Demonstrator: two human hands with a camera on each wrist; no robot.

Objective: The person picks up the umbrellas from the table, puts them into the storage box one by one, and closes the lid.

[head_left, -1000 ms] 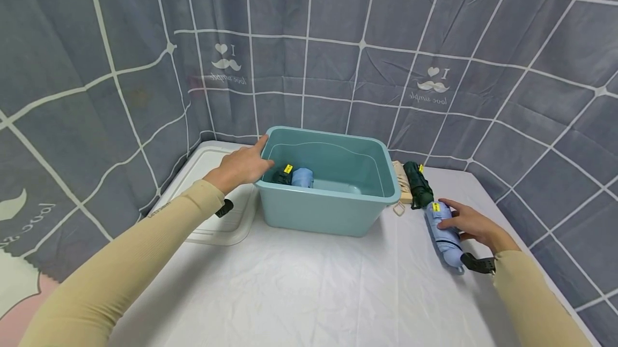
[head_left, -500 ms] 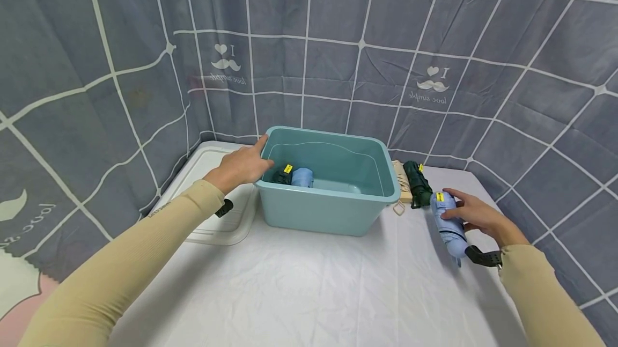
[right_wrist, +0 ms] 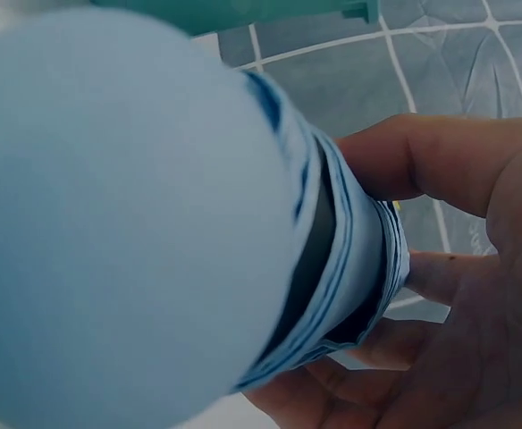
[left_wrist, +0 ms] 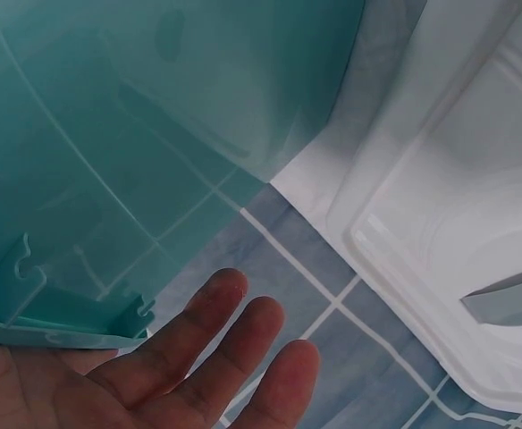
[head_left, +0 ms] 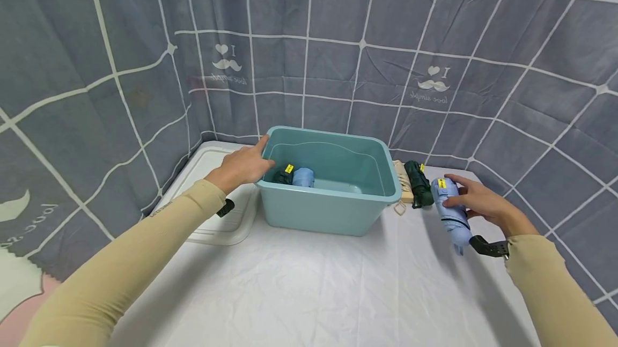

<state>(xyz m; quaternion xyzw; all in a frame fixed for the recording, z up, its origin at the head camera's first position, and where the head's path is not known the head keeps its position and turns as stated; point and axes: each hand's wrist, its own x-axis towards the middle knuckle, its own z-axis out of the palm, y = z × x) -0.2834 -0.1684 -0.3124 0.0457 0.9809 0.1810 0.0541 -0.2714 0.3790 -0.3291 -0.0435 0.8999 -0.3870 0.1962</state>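
Note:
In the head view my right hand (head_left: 487, 202) holds a light blue folded umbrella (head_left: 450, 210) around its side, tilted and raised off the table. Its rounded end (right_wrist: 127, 214) fills much of the right wrist view, with fingers and thumb around the cloth. My left hand (head_left: 241, 165) rests on the left rim of a teal storage bin (head_left: 318, 210); its visible fingers (left_wrist: 283, 384) stretch out fairly straight below the rim. Inside the bin, at the left, lie a dark folded umbrella (head_left: 284, 176) and a blue one (head_left: 303, 177), partly hidden by the front wall.
Right of the bin lie a dark green folded umbrella (head_left: 419, 183) and a beige folded item (head_left: 403, 182) with a looped strap. A white lid (head_left: 207, 162) lies at the left, under my left forearm. Grey checked curtains (head_left: 338, 63) stand behind the white-covered table (head_left: 309, 288).
My right hand has lifted the blue umbrella off the table and moved it slightly farther away and to the right. The left hand and the bin stay put.

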